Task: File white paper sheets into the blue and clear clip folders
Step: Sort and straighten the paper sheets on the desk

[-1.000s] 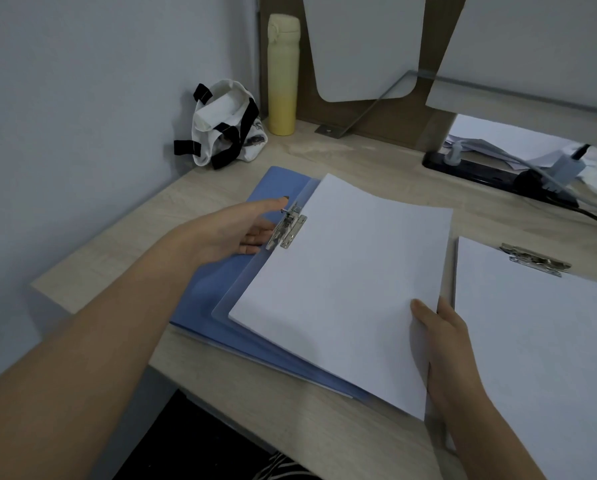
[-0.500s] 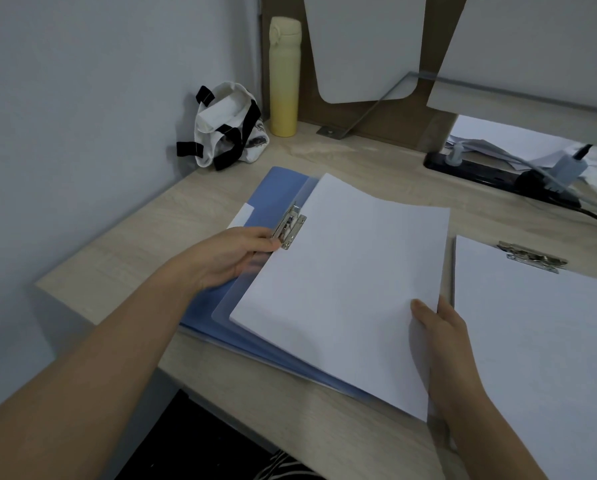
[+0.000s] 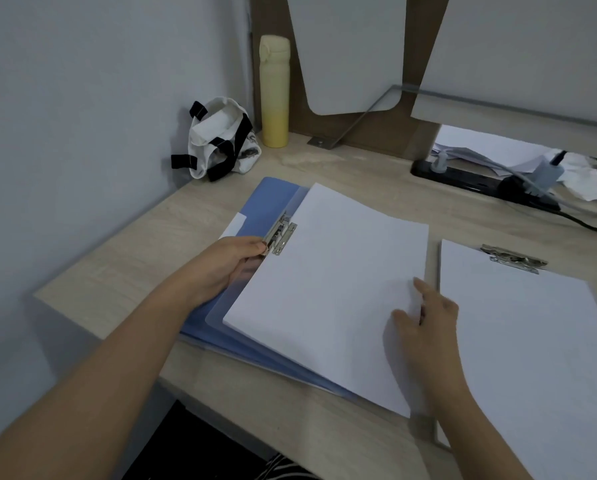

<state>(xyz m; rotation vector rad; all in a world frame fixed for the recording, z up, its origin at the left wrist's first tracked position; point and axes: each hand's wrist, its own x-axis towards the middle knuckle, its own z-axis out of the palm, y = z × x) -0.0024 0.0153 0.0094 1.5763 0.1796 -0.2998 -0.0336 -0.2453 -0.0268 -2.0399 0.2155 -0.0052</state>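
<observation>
The blue folder [image 3: 266, 202] lies flat at the desk's [image 3: 117, 265] left. The left hand's [image 3: 227, 261] curled fingers pinch the lower end of the metal clip [image 3: 280, 233]. A white sheet [image 3: 325, 289] lies over the folder, one edge at the clip. The right hand [image 3: 428, 327] rests thumb and forefinger on the sheet's right edge — whether it grips, I cannot tell. Just beside it — a second, paper-filled clip folder [image 3: 532, 358].

We see a bench [image 3: 359, 174] of pale, matt wood-grain. The blue folder [image 3: 266, 202] looks like smooth plastic, and a frosted, translucent plastic cover [image 3: 227, 303] lies over it. The clip [image 3: 281, 233] is shiny metal. The paper sheet [image 3: 325, 289] is matt white. Behind, we note a cloth bag [image 3: 217, 140], a matt yellow bottle [image 3: 274, 91] and a glossy black power strip [image 3: 480, 181].
</observation>
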